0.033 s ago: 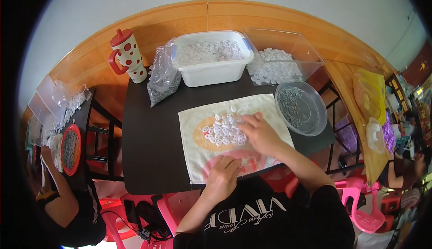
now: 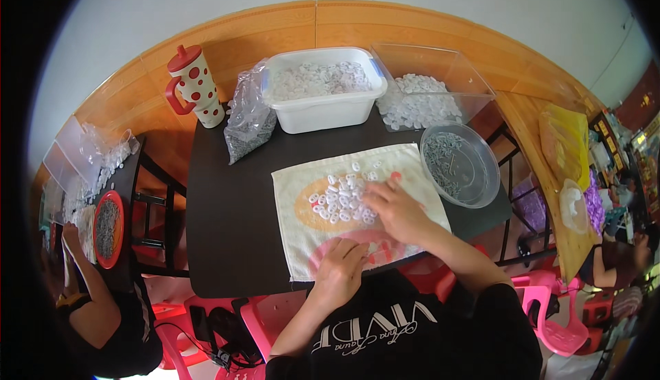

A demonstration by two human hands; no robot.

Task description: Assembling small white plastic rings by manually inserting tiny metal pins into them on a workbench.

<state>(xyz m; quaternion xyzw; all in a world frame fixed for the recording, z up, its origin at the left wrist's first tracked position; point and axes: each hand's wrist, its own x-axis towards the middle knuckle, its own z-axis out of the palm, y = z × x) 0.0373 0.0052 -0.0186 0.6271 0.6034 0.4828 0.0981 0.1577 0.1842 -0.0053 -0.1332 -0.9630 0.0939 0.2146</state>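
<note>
A loose pile of small white oval plastic pieces with holes (image 2: 335, 201) lies on a pale patterned towel (image 2: 430, 167) in front of me. My right hand (image 2: 397, 209) rests at the pile's right side, its fingers stretched over the nearest pieces and partly hiding them. At the towel's near edge is my left hand (image 2: 339, 270), fingers curled in with the tips together. What it holds, if anything, is hidden. To the right of the towel stands a round clear tub (image 2: 481, 186) with small grey metal parts.
At the back of the dark table (image 2: 227, 222) are a spotted tumbler (image 2: 199, 90), a plastic bag of grey parts (image 2: 249, 129), a white basin (image 2: 323, 115) of white pieces and a clear box (image 2: 474, 98). A person (image 2: 103, 304) sits at left, another (image 2: 615, 263) at right.
My right hand has shifted very slightly over the right side of the pile. My left hand looks the same.
</note>
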